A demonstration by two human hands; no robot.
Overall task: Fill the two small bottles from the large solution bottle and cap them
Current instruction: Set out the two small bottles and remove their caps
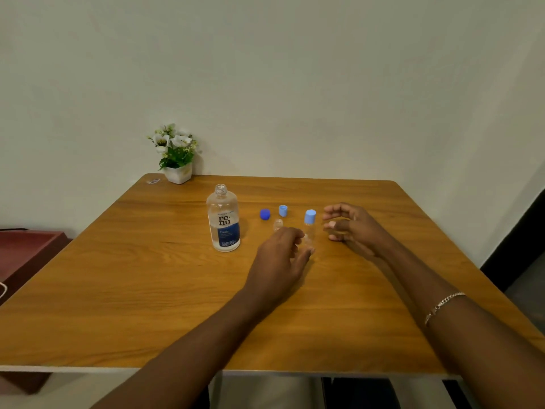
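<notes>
Left hand [277, 255] beside clear upright small bottle [309, 231], pale-blue cap [310, 216] on.

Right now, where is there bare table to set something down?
Free: the table left of the large solution bottle, from flower pot to near edge. Crowded: that bottle to the right hand, with loose caps, small bottles and left hand.

The wooden table [118, 290] holds one large renu solution bottle [223, 222], two small bottles, a capped bottle [309, 231] and an open bottle [277, 224], two loose caps, a dark blue cap [264, 214] and a light blue cap [283, 210], and one potted flower plant [176, 154].
</notes>
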